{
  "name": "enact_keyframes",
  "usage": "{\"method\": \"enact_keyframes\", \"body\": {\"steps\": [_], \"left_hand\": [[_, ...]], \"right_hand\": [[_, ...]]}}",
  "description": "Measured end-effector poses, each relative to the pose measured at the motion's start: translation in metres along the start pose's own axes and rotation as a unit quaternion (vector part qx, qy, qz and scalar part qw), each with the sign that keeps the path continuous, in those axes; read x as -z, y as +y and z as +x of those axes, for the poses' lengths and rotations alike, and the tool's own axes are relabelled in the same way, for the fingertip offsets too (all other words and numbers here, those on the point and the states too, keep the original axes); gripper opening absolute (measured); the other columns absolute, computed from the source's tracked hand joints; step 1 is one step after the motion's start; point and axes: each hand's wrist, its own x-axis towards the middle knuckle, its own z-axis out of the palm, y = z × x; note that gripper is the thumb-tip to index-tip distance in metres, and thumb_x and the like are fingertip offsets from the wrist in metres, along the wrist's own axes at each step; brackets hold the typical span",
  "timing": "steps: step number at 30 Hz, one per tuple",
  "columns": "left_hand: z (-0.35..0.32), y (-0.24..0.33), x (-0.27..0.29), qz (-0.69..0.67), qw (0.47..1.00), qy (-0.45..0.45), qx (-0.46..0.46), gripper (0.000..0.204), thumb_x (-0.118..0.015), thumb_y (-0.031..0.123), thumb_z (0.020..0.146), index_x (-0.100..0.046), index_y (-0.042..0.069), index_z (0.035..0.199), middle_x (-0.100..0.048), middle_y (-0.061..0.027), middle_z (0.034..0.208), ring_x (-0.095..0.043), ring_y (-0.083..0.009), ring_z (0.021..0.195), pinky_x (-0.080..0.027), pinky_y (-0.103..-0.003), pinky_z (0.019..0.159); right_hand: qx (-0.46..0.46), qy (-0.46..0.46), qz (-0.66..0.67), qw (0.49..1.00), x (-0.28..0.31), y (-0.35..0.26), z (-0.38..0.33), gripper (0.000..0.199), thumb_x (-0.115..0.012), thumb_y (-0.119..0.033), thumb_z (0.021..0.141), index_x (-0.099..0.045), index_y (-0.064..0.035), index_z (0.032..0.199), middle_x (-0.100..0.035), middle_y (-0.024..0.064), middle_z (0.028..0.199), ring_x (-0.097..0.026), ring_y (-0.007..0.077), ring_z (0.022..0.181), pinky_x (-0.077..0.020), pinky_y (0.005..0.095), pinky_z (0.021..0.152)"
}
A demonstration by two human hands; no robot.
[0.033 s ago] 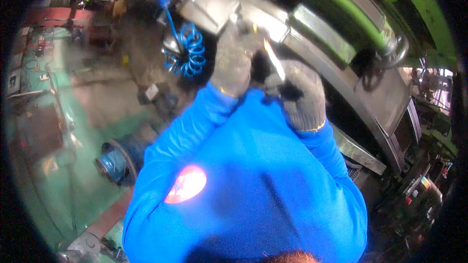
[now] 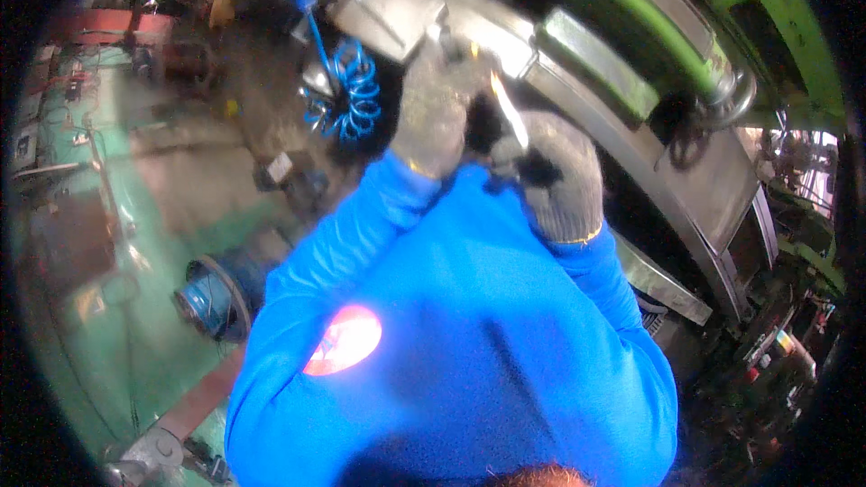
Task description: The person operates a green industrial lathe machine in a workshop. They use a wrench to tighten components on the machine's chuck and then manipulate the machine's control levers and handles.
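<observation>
Both my hands wear grey knit work gloves and are raised in front of my chest. My right hand (image 2: 566,176) is closed, its thumb and fingers pinching a thin, bright, shiny strip (image 2: 511,115) with an orange-tinted upper end. That upper end points toward my left hand (image 2: 435,108), whose fingers are curled inward beside a metal surface (image 2: 392,4). At the left fingertips is a small shiny metal bit; blur hides whether it is held. Dark shadow fills the gap between the two gloves.
A coiled blue air hose (image 2: 356,95) hangs just left of my left hand. Ahead and to the right runs a machine with a green curved bar (image 2: 663,27) and a long metal rail (image 2: 622,149). A blue drum-like object (image 2: 212,299) lies on the green floor (image 2: 135,334) at left.
</observation>
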Motion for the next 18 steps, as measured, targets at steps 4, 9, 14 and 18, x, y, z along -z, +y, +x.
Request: {"method": "enact_keyframes", "body": {"steps": [4,9,14,18], "left_hand": [[-0.002,-0.002,-0.001,0.096,0.986,0.004,-0.137,0.021,-0.060,0.021,0.097,-0.064,0.002,0.104,-0.061,-0.0073,0.102,-0.064,-0.0146,0.083,-0.054,-0.027,0.068],[-0.002,0.004,-0.004,0.023,0.999,0.034,0.003,0.016,-0.061,0.019,0.098,-0.065,0.003,0.101,-0.063,-0.0043,0.094,-0.063,-0.0126,0.086,-0.053,-0.027,0.071],[-0.001,-0.008,-0.006,-0.075,0.995,0.044,0.041,0.017,-0.062,0.020,0.099,-0.066,0.004,0.102,-0.064,-0.0040,0.091,-0.062,-0.0114,0.082,-0.052,-0.025,0.070],[-0.001,-0.010,-0.003,-0.049,0.999,-0.004,-0.002,0.022,-0.058,0.022,0.101,-0.066,0.003,0.106,-0.065,-0.0046,0.089,-0.062,-0.0122,0.080,-0.052,-0.026,0.071]], "right_hand": [[-0.064,0.004,0.064,0.996,-0.001,0.006,-0.001,0.031,-0.065,-0.020,0.092,-0.065,0.0066,0.108,-0.070,0.0155,0.085,-0.067,0.0206,0.069,-0.0575,0.0362,0.062],[-0.113,0.012,0.116,0.987,-0.004,0.008,-0.001,0.032,-0.069,-0.017,0.090,-0.063,0.0072,0.109,-0.069,0.0169,0.087,-0.067,0.0228,0.071,-0.0581,0.0382,0.066],[-0.090,-0.009,0.091,0.992,-0.006,0.010,-0.001,0.031,-0.070,-0.016,0.089,-0.063,0.0069,0.108,-0.068,0.0170,0.086,-0.066,0.0233,0.070,-0.0577,0.0389,0.065],[-0.107,-0.025,0.145,0.983,-0.005,0.010,0.002,0.031,-0.068,-0.017,0.090,-0.063,0.0074,0.107,-0.067,0.0171,0.084,-0.067,0.0239,0.068,-0.0572,0.0381,0.064]]}}
